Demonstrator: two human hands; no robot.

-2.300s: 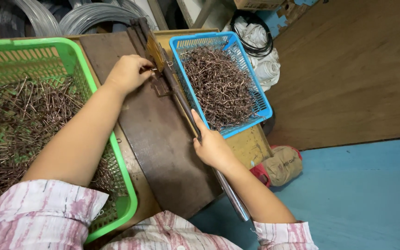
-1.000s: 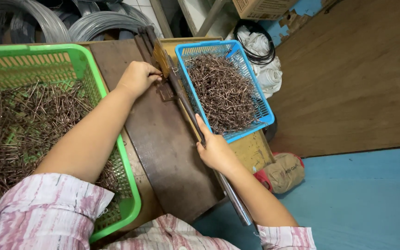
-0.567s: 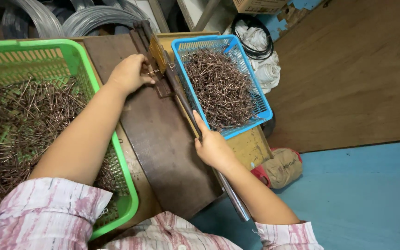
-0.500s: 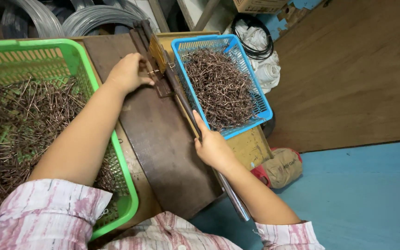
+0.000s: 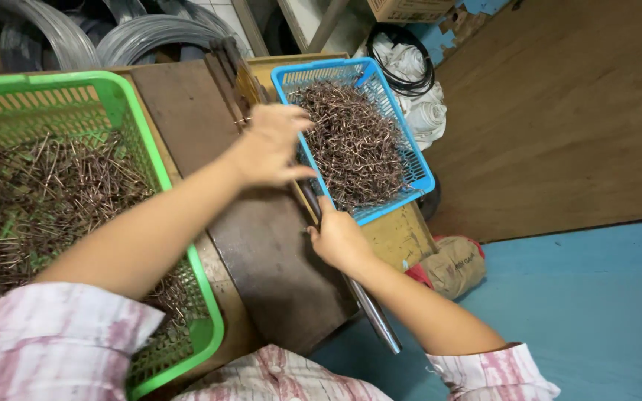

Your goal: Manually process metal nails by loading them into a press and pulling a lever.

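Left hand (image 5: pixel 269 145) has lifted off the lever's far end and shifted right, now over the near-left corner of the blue basket (image 5: pixel 417 160) of bent wire pieces; its fingers (image 5: pixel 295 119) are loosely spread, whether holding anything I can't tell. Right hand (image 5: pixel 339 239) unchanged, fingers wrapped around the metal lever (image 5: pixel 369 319) on the counter (image 5: pixel 276 260). Green basket (image 5: pixel 139 126) of straight rods sits left of both hands.

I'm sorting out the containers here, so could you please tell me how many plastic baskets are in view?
2. The green basket sits at the left, holding straight metal pieces. The blue basket sits at the right, just beyond the left hand, holding bent pieces. Others may lie outside the frame.
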